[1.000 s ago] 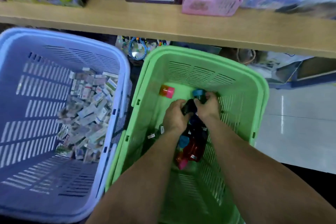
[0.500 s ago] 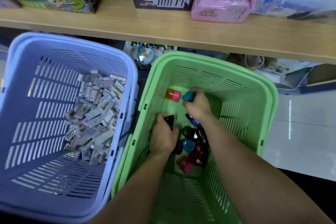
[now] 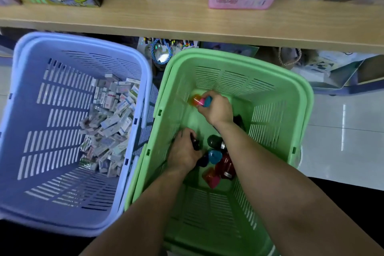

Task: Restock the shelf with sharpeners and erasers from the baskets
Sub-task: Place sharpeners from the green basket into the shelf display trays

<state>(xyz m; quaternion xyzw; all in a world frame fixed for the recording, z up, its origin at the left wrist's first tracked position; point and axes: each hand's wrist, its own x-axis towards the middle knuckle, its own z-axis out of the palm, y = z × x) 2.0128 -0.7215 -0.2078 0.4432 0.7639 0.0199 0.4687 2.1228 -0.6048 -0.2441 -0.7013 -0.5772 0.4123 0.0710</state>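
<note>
I have both hands down in the green basket [image 3: 239,56] at centre frame. My left hand [image 3: 184,151] is curled round a dark sharpener [image 3: 195,144]. My right hand [image 3: 218,110] pinches a teal sharpener [image 3: 207,101] beside an orange one [image 3: 195,100]. Erasers [image 3: 110,122] fill the blue basket [image 3: 83,41] at left, below the shelf [image 3: 187,25].

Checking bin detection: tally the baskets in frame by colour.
blue basket: 1
green basket: 1
total: 2
</note>
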